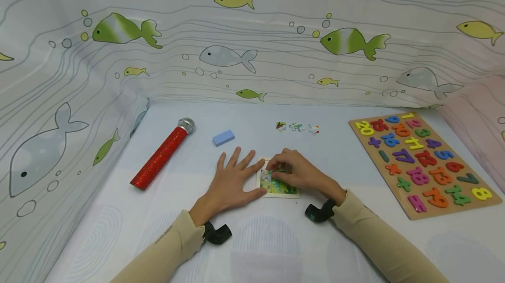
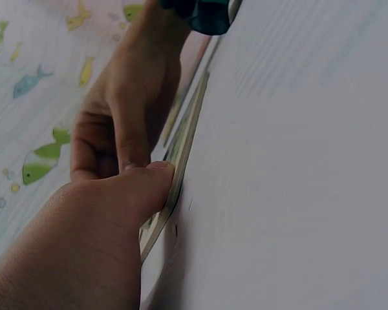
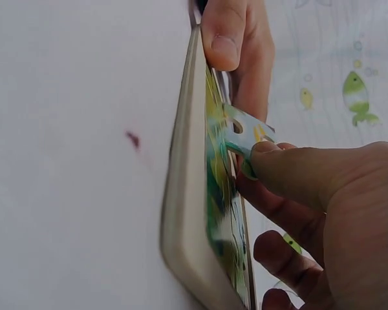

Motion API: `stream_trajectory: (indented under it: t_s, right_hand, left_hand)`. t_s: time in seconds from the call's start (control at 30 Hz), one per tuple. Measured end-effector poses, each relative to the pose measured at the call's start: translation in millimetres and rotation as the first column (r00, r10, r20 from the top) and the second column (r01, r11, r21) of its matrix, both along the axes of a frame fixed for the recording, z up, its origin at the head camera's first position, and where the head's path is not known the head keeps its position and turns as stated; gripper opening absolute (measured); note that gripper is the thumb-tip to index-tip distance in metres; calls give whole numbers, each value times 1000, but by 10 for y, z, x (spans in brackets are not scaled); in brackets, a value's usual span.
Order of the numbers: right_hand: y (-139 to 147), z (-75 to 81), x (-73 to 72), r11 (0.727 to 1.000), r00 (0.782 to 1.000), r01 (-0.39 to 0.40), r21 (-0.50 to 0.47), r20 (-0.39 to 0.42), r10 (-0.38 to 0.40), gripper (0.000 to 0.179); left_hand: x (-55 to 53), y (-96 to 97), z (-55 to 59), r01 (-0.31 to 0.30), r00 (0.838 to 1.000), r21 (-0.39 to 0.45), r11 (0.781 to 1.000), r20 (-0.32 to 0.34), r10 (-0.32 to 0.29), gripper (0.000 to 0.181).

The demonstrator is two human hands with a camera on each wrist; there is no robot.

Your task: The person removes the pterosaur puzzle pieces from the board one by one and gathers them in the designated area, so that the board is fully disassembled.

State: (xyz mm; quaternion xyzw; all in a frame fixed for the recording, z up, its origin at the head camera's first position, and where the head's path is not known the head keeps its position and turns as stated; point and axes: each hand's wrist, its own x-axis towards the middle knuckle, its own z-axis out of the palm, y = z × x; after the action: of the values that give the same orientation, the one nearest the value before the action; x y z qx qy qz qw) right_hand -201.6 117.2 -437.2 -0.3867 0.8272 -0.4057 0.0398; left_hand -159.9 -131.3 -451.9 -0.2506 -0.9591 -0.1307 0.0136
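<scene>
A small jigsaw puzzle in a pale frame (image 1: 282, 195) lies flat before me, with a green and yellow picture. My left hand (image 1: 232, 182) is spread beside it, thumb and index fingertip at the frame's left side; in the left wrist view the thumb (image 2: 152, 187) rests on the frame's edge. From the right, my right hand (image 1: 297, 170) reaches over the puzzle. Between thumb and index finger it pinches a puzzle piece (image 3: 246, 132), tilted up with its lower edge at the picture. The other right fingers curl loosely.
Three loose puzzle pieces (image 1: 296, 127) lie behind the puzzle. A light blue block (image 1: 223, 138) and a red glittery microphone (image 1: 159, 158) are to the left. On the right lies a wooden number board (image 1: 402, 199). A fish-print curtain (image 1: 276, 24) rises around the back and sides.
</scene>
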Motion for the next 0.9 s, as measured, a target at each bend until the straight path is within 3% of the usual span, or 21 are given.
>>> stream_trajectory:
  t_s: [0.53,0.9]
  right_hand:
    - [11,-21,-4,999,998,13,-52,56,-10,15]
    - [116,38,-104,985,979,158,-64,139,-148,12]
  left_hand:
    - [-1,-6,-14,2,1000,6,1000,-3,-2,78]
    - [4,4,-10,-4,1000,-10,1000,3,4,78]
